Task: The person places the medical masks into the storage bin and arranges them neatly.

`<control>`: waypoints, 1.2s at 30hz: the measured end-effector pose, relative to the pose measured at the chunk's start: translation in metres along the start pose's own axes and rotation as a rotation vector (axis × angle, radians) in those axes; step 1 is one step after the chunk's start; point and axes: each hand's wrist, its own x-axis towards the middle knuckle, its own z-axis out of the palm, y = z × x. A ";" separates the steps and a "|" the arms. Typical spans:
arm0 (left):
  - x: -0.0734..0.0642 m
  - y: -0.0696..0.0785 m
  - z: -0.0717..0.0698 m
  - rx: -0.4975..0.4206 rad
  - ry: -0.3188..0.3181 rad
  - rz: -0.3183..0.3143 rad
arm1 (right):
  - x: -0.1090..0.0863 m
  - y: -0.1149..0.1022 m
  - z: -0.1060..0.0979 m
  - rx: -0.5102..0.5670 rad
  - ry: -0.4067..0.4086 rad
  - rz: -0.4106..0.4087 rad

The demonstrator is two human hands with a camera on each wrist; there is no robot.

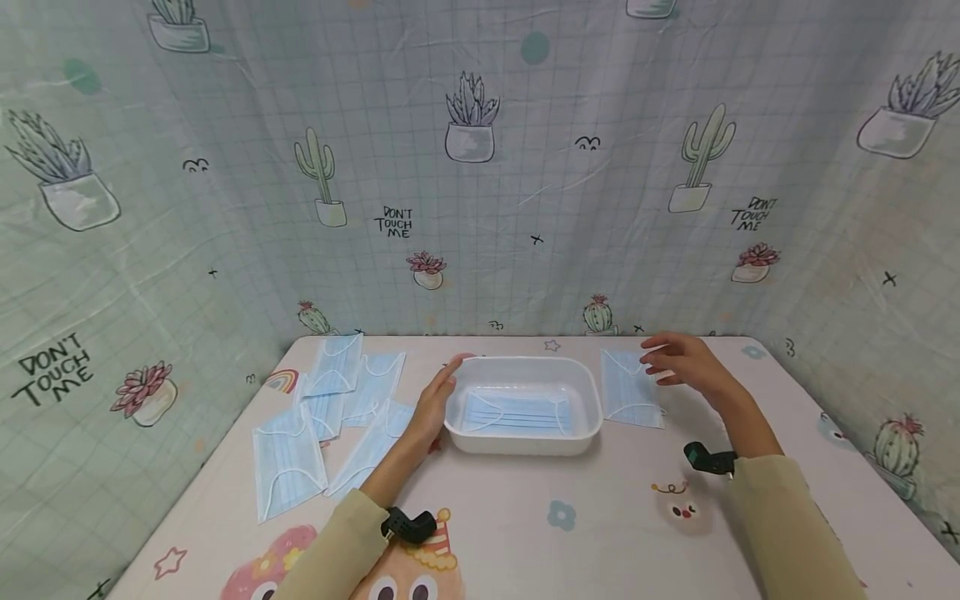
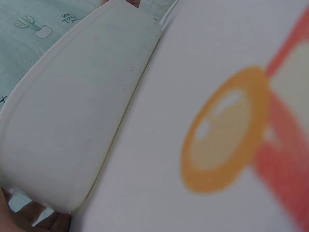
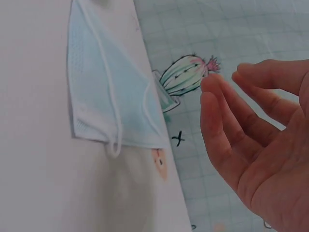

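A white plastic box (image 1: 522,446) stands in the middle of the table, with blue face masks (image 1: 517,413) lying flat inside. At its left end my left hand (image 1: 429,412) holds the box; in the left wrist view its fingers (image 2: 31,212) lie at the box's lower corner. My right hand (image 1: 686,362) hovers over the right edge of a single blue mask (image 1: 628,392) that lies right of the box. The right wrist view shows this hand's fingers (image 3: 212,121) loosely bent, with nothing between them and the mask lying apart from them.
Several blue masks (image 1: 288,462) lie spread and partly overlapping on the left of the table. A cartoon-printed cloth (image 1: 615,533) covers the table. Patterned curtains (image 1: 525,192) rise behind it and at both sides.
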 end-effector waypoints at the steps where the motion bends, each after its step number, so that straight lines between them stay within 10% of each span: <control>1: 0.000 0.000 0.000 -0.001 0.002 -0.006 | 0.001 0.003 0.000 -0.001 0.006 0.015; 16: 0.001 0.000 0.001 0.029 0.003 -0.003 | 0.010 0.034 0.004 -0.070 0.038 0.217; 36: 0.000 0.000 0.000 0.033 0.008 -0.015 | 0.011 0.038 0.020 -0.247 0.008 0.131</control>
